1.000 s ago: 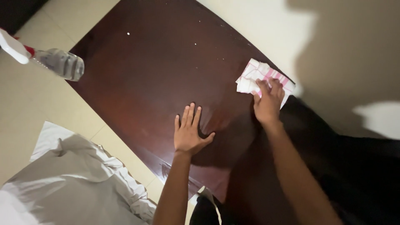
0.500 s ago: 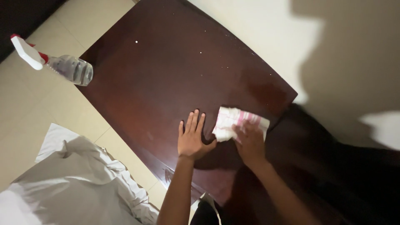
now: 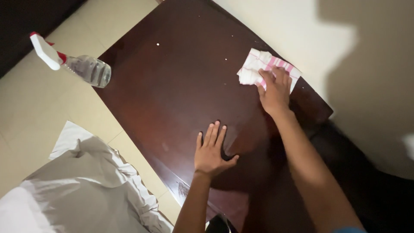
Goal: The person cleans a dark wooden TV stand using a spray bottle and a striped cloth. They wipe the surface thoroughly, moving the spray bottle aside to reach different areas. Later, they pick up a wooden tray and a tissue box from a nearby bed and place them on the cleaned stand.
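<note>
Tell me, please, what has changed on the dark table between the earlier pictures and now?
The right hand slid the white and pink cloth in toward the left hand, then back out to the far right edge. It held the cloth throughout. The left hand stayed flat on the table; the spray bottle stayed put.

I see one package from here: a clear plastic spray bottle [image 3: 84, 68] in the upper left of the frame. It lies tilted on its side on the pale floor, just beside the left edge of the dark table [image 3: 172, 95], its base toward the table. Its body is see-through and round, its trigger head white with a red collar and a red tip, pointing to the upper left corner. I make out no label, sign or screen anywhere.
</note>
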